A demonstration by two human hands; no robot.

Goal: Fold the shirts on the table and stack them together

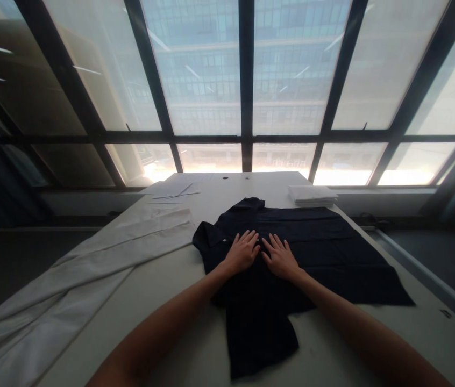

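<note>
A dark navy shirt lies spread sideways on the white table, its collar to the left and its hem to the right. One short sleeve hangs toward me at the near side. Both of my hands rest flat on the shirt's upper front, close beside each other. My left hand is open near the collar, palm down, fingers stretched out. Just right of it, my right hand also lies open, palm down. A small white button shows between the fingertips, and another sits near the collar.
Light-coloured trousers or similar cloth stretch along the table's left side. Loose paper sheets lie at the back left. A folded white stack stands at the back right. Tall windows with dark frames rise behind the table.
</note>
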